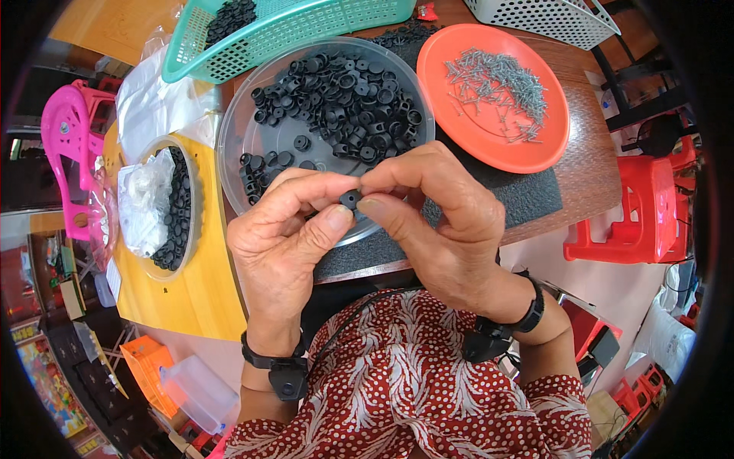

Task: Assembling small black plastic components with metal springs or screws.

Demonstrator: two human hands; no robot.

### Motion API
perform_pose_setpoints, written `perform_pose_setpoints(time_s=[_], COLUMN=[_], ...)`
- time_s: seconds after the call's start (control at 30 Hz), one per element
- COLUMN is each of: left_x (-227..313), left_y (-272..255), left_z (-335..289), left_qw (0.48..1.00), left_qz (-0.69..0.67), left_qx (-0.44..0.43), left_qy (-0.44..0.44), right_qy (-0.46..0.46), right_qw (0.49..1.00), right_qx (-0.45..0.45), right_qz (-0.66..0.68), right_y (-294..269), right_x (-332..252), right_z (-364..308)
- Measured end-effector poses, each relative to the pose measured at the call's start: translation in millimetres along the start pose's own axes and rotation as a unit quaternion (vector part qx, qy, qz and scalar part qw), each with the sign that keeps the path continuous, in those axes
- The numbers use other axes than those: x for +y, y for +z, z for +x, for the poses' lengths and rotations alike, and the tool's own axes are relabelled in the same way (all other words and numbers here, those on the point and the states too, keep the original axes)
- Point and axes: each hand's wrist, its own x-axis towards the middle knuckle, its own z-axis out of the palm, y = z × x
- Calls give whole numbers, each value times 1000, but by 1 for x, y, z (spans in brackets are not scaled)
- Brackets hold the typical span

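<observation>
Between my two hands, above the near rim of a clear round tub (227, 157), is a small black round plastic part (350, 200) with a hole in its middle. My left hand (277, 226) pinches it from the left with thumb and forefinger. From the right, the thumb and forefinger of my right hand (451, 218) close on the same part. Many loose black plastic pieces (348, 96) lie in the tub, some ring-shaped and some like caps. An orange-red plate (437, 96) at the right carries a heap of small grey metal screws (508, 84).
A teal basket (306, 37) stands behind the tub, with a white basket (535, 19) at the far right. On the yellow table (210, 306) at left sits another tub of black parts (177, 206) with a plastic bag (145, 199). Red stools (638, 214) stand right.
</observation>
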Motion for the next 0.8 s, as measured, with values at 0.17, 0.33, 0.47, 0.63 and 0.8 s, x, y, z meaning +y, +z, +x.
perform_pose_setpoints(time_s=[0.17, 0.33, 0.47, 0.63, 0.8], left_x=[2, 1, -1, -4, -2], left_y=[10, 11, 15, 16, 6], left_z=[-3, -5, -6, -6, -12], left_qw=[999, 1000, 998, 998, 998], left_qz=[-23, -13, 21, 2, 12], left_qx=[25, 21, 33, 42, 64], left_qy=[-2, 2, 44, 37, 13], right_qy=[21, 49, 31, -44, 25], right_qw=[1000, 998, 995, 998, 969], right_qx=[23, 33, 85, 47, 47], right_qz=[3, 13, 49, -14, -243], right_y=[5, 3, 11, -5, -63], right_x=[1, -5, -4, 3, 17], right_z=[-5, -8, -10, -11, 0])
